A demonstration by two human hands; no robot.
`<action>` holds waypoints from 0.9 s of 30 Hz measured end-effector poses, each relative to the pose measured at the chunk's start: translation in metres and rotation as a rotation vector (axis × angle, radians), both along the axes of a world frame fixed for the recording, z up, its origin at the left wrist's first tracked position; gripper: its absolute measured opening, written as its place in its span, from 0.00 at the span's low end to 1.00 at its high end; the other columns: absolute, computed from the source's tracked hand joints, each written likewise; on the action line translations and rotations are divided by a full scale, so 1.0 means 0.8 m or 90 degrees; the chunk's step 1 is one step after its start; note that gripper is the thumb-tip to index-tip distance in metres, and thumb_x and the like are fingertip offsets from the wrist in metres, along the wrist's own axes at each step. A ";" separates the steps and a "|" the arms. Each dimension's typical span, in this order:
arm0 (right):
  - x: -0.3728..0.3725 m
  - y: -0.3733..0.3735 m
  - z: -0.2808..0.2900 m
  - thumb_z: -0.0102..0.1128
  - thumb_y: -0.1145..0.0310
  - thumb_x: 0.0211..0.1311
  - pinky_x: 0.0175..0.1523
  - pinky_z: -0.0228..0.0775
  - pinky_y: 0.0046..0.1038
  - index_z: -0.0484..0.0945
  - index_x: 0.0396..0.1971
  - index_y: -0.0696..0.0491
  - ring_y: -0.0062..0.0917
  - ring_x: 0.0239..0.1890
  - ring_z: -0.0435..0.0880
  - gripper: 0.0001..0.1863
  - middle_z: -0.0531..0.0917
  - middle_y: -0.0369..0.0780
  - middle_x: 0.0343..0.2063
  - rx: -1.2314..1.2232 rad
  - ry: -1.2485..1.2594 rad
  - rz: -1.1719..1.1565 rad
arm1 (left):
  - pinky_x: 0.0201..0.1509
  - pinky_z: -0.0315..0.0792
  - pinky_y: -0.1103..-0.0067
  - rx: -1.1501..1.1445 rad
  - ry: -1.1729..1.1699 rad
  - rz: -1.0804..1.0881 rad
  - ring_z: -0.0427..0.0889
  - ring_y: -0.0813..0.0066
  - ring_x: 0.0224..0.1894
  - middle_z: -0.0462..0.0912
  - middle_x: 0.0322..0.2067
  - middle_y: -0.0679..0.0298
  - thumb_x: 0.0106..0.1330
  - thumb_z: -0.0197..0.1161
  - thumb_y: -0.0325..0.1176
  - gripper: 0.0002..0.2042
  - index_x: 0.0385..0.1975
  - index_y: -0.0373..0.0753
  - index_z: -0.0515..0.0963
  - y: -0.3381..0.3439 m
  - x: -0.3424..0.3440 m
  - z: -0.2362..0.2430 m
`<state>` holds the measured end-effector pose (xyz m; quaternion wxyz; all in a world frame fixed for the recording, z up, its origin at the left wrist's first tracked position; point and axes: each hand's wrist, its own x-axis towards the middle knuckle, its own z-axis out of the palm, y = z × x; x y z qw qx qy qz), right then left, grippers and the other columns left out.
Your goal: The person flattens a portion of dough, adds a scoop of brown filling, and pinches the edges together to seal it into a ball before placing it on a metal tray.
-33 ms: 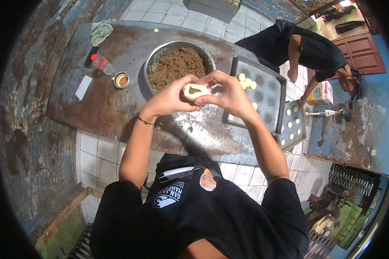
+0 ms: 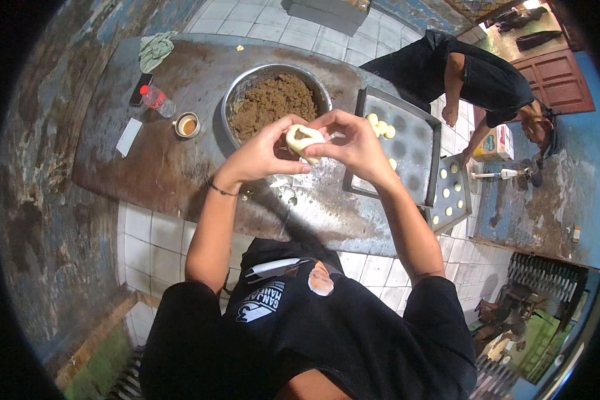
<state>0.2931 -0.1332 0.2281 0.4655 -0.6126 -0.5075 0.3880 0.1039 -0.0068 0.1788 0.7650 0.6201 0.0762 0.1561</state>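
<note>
Between my two hands is a piece of pale dough (image 2: pixel 305 141), shaped like a cup with an opening at its top. My left hand (image 2: pixel 268 152) is wrapped round its left side, thumb stretched out below it. My right hand (image 2: pixel 353 148) pinches the dough's right edge between thumb and fingers. Just beyond the hands stands a large metal bowl (image 2: pixel 229 100) of crumbly brown filling (image 2: pixel 277 100). To the right lies a dark baking tray (image 2: pixel 417 150) with several round pale dough balls (image 2: pixel 379 125) on it.
A second tray (image 2: pixel 457 197) of dough balls sits farther right, near a co-worker (image 2: pixel 487 83) in black. On the table's left are a cup (image 2: pixel 187 125), a red-capped bottle (image 2: pixel 159 101), a phone (image 2: pixel 140 89), a white slip (image 2: pixel 129 137) and a cloth (image 2: pixel 156 51).
The dough has turned slightly in my hands, and its opening has shifted up and right. My left thumb has moved away from the dough's lower side.
</note>
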 end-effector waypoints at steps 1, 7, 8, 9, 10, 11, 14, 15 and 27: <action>0.002 -0.004 -0.005 0.83 0.65 0.54 0.43 0.78 0.24 0.87 0.42 0.59 0.18 0.39 0.84 0.20 0.87 0.38 0.40 -0.011 0.074 -0.029 | 0.54 0.76 0.79 -0.037 -0.015 0.026 0.79 0.80 0.50 0.82 0.49 0.66 0.61 0.78 0.30 0.25 0.56 0.35 0.75 -0.007 0.000 0.003; -0.014 -0.032 0.042 0.84 0.58 0.51 0.55 0.80 0.35 0.76 0.65 0.53 0.33 0.54 0.82 0.41 0.80 0.47 0.55 0.075 -0.077 -0.055 | 0.50 0.74 0.81 -0.128 -0.030 0.143 0.79 0.83 0.46 0.81 0.45 0.67 0.70 0.66 0.36 0.17 0.52 0.33 0.77 -0.040 0.019 0.004; -0.017 -0.035 0.048 0.84 0.56 0.50 0.58 0.79 0.38 0.73 0.70 0.51 0.36 0.58 0.81 0.46 0.77 0.48 0.59 0.180 -0.271 -0.036 | 0.49 0.74 0.81 -0.132 -0.024 0.143 0.79 0.83 0.45 0.81 0.44 0.67 0.70 0.64 0.36 0.16 0.51 0.33 0.78 -0.043 0.021 0.001; -0.014 -0.036 0.054 0.85 0.51 0.44 0.64 0.74 0.43 0.64 0.76 0.45 0.44 0.63 0.76 0.57 0.69 0.50 0.65 0.177 -0.425 0.040 | 0.44 0.74 0.82 -0.151 -0.001 0.151 0.78 0.84 0.42 0.81 0.43 0.67 0.71 0.62 0.36 0.16 0.52 0.34 0.77 -0.050 0.027 0.003; -0.013 -0.032 0.052 0.84 0.49 0.43 0.64 0.73 0.43 0.72 0.71 0.46 0.44 0.59 0.78 0.51 0.74 0.48 0.60 0.209 -0.466 0.061 | 0.39 0.73 0.83 -0.170 0.022 0.158 0.77 0.85 0.38 0.81 0.41 0.67 0.72 0.61 0.36 0.15 0.53 0.34 0.77 -0.060 0.033 0.004; -0.004 -0.030 0.045 0.84 0.50 0.45 0.60 0.75 0.42 0.78 0.65 0.48 0.41 0.55 0.80 0.44 0.77 0.46 0.56 0.218 -0.456 0.069 | 0.34 0.73 0.84 -0.189 0.046 0.166 0.77 0.86 0.35 0.81 0.40 0.67 0.72 0.59 0.37 0.15 0.53 0.35 0.76 -0.068 0.038 0.005; 0.022 -0.038 0.030 0.81 0.58 0.51 0.50 0.77 0.35 0.89 0.46 0.53 0.35 0.42 0.85 0.23 0.84 0.43 0.38 0.197 -0.300 -0.026 | 0.20 0.64 0.89 -0.394 0.113 0.069 0.72 0.90 0.27 0.78 0.35 0.69 0.74 0.55 0.42 0.17 0.55 0.39 0.73 -0.058 0.050 0.021; 0.026 -0.042 0.025 0.77 0.62 0.59 0.44 0.78 0.31 0.90 0.42 0.56 0.30 0.35 0.85 0.16 0.84 0.41 0.33 0.199 -0.283 -0.076 | 0.14 0.53 0.91 -0.404 0.111 0.141 0.63 0.93 0.20 0.75 0.30 0.72 0.76 0.49 0.45 0.20 0.58 0.40 0.72 -0.072 0.063 0.036; 0.033 -0.147 -0.052 0.67 0.76 0.68 0.44 0.87 0.20 0.70 0.64 0.53 0.22 0.47 0.87 0.27 0.84 0.39 0.52 0.303 0.672 -0.290 | 0.54 0.77 0.78 -0.075 -0.099 0.187 0.84 0.78 0.46 0.83 0.41 0.64 0.60 0.71 0.22 0.12 0.42 0.37 0.77 -0.193 0.209 0.087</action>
